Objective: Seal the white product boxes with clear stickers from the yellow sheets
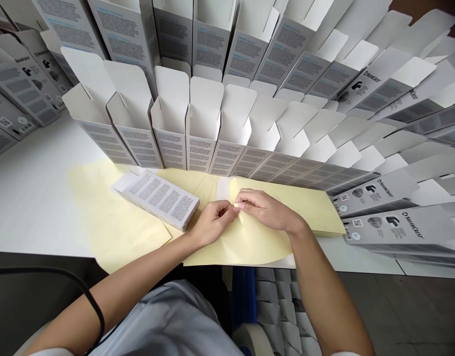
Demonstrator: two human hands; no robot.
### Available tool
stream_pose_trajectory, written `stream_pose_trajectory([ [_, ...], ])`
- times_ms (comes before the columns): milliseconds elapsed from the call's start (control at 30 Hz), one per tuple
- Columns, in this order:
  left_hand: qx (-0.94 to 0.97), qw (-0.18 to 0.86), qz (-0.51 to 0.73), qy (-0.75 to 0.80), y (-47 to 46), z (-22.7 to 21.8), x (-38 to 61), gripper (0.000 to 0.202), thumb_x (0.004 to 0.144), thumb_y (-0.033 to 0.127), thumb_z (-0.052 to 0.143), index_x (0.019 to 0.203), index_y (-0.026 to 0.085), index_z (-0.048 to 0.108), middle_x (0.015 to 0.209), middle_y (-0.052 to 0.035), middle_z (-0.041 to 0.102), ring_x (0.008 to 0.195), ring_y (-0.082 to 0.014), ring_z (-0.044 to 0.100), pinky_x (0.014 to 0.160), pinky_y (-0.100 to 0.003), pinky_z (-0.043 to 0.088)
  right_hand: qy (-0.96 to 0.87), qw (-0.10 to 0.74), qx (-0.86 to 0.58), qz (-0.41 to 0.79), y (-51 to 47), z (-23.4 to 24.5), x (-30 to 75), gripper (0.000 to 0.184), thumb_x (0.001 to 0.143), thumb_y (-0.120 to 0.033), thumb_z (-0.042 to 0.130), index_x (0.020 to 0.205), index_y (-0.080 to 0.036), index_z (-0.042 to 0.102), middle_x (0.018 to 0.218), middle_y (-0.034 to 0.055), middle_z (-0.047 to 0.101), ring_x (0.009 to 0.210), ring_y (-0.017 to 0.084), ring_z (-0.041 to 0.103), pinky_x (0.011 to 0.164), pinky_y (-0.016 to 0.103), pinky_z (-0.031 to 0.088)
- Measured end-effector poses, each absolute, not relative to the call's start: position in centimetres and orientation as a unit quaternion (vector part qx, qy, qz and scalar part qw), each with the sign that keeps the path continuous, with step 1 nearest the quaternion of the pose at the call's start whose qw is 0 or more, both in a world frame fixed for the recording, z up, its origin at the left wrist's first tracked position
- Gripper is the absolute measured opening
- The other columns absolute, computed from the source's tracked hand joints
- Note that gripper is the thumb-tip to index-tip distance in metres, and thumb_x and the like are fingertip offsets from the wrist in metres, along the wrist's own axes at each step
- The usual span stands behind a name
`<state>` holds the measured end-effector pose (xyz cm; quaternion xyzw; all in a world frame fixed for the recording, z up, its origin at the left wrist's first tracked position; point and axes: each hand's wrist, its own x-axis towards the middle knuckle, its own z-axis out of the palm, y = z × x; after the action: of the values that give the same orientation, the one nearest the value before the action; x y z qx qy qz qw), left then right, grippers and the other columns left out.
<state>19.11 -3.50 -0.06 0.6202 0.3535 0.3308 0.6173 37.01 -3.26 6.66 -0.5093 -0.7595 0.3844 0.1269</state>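
My left hand (212,222) and my right hand (266,210) meet above a stack of pale yellow adhesive-backed sheets (271,207), their fingertips pinching a small lifted piece of the top sheet (236,206). The piece is too small to identify exactly. A white printed carton (156,200) lies flat on the yellow sheets, just left of my left hand and touching its side. A curved cut edge of yellow sheet (242,252) runs below my hands, with white beneath it.
Many open white cartons with raised flaps (205,128) stand in a tight arc around the far side of the white table (30,173). Printed SilverCrest cartons (383,227) lie stacked at the right. Further folded cartons (275,306) sit below the table beside a blue object (244,301).
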Motion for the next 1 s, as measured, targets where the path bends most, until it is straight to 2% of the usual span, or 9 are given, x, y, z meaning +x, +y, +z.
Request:
stream_pose_trajectory([
  [267,0.603,0.642,0.323,0.346,-3.39,-0.41,19.02,0.035,0.087,0.046,0.053,0.068,0.016,0.052,0.063,0.0030,0.043,0.061,-0.0113,0.038,0.058,-0.026,0.029,-0.766,0.109,-0.510,0.377,-3.05,6.46,36.47,0.028,0.095,-0.029,0.041,0.068,-0.021,0.043,0.074,-0.0003,0.046,0.073,0.016,0.045,0.070,0.032,0.036],
  [1000,0.608,0.624,0.324,0.368,-3.20,-0.46,19.13,0.027,0.083,0.036,0.048,0.064,0.017,0.053,0.064,0.0007,0.051,0.065,-0.0139,0.046,0.063,-0.027,0.036,-0.768,0.078,-0.525,0.357,-2.91,6.71,36.18,0.027,0.094,-0.025,0.040,0.067,-0.021,0.041,0.075,0.0005,0.047,0.075,0.017,0.046,0.072,0.033,0.038],
])
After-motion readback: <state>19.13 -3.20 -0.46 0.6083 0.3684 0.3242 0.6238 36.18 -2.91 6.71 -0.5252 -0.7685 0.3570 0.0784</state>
